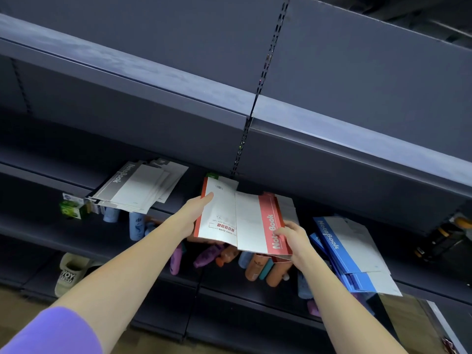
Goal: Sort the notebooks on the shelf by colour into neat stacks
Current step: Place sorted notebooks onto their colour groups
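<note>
Dark steel shelf [76,180] runs across the view, carrying three groups of notebooks: a grey stack [143,186] on the left, a blue stack [355,254] fanned out at the right, and the red notebooks [255,223] between them, overhanging the shelf's front edge. Two red copies lie side by side, long axes running away from the person, the left one back-cover up, the right one showing its red "NoteBook" band. Left hand [196,208] lies on the left copy with straight fingers, a flat grip pressing rather than clasping; right hand [291,235] pinches the near right corner of the red pile, thumb on the band. Squaring this pile looks like the step in hand: the left copy must slide rightward onto the other, so the left hand is the nearer mover, while bottles [255,267] lie on the shelf below
</note>
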A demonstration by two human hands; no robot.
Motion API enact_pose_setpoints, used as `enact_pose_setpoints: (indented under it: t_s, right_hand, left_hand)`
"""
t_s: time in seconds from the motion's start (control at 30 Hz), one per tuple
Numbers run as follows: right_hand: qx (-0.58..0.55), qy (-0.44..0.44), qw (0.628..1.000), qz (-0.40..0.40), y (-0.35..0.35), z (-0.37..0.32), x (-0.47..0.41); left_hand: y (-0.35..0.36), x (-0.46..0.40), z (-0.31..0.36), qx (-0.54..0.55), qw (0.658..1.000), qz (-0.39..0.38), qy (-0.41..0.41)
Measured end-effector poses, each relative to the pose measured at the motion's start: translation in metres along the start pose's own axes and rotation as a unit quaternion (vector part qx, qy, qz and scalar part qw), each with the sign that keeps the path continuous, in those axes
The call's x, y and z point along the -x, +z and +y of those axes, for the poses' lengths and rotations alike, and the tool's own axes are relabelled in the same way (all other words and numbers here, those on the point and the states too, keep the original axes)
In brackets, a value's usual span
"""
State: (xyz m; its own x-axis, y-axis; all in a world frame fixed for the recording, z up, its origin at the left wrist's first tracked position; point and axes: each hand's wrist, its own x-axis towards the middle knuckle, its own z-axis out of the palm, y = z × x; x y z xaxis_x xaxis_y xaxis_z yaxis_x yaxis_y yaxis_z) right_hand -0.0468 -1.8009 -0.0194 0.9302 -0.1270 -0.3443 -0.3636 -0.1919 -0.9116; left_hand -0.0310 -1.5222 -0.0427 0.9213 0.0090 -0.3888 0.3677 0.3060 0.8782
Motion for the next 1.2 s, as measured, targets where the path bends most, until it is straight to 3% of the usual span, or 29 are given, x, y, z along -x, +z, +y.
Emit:
enact_pose_setpoints:
  t_s: [0.1,0.2,0.33,0.47,0.53,0.63,0.77,0.83,0.93,1.07,1.2]
  right_hand:
    - [0.111,0.013,0.994,0.000,-0.019,-0.001,-0.009]
    - [0.282,-0.009,0.959,0.016,-0.027,-0.004,-0.019]
    - [0.448,-0.058,0.891,0.047,-0.026,-0.010,-0.028]
    - [0.618,-0.084,0.776,0.097,-0.025,-0.011,-0.037]
    - [0.639,-0.083,0.754,0.127,-0.023,-0.009,-0.039]
    - [0.623,-0.118,0.760,0.143,-0.012,-0.001,-0.044]
    - [0.526,-0.176,0.832,0.021,0.022,-0.002,-0.036]
    - [0.554,-0.183,0.812,-0.022,0.037,-0.003,-0.031]
    - [0.581,-0.232,0.780,-0.014,0.045,0.001,-0.027]
    - [0.482,-0.269,0.834,-0.028,0.044,0.003,-0.019]
    - [0.408,-0.320,0.854,-0.041,0.034,0.004,-0.012]
  left_hand:
    - [0.008,-0.002,0.000,-0.009,1.000,-0.007,-0.002]
    - [0.016,-0.003,-0.004,-0.006,1.000,0.004,-0.014]
    - [0.020,-0.007,-0.008,-0.005,1.000,0.006,-0.026]
    - [0.017,-0.010,-0.007,-0.016,1.000,0.011,-0.019]
    - [0.014,-0.011,-0.007,-0.019,1.000,0.012,-0.018]
    - [0.011,-0.015,-0.008,-0.019,1.000,0.011,-0.018]
    - [0.012,-0.015,-0.009,-0.024,1.000,0.009,-0.016]
    - [0.012,-0.014,-0.009,-0.034,0.999,0.010,-0.015]
    - [0.009,-0.012,-0.008,-0.045,0.999,0.016,-0.012]
    - [0.003,-0.011,-0.008,-0.052,0.999,0.013,-0.005]
    - [0.002,-0.010,-0.010,-0.056,0.998,0.018,-0.004]
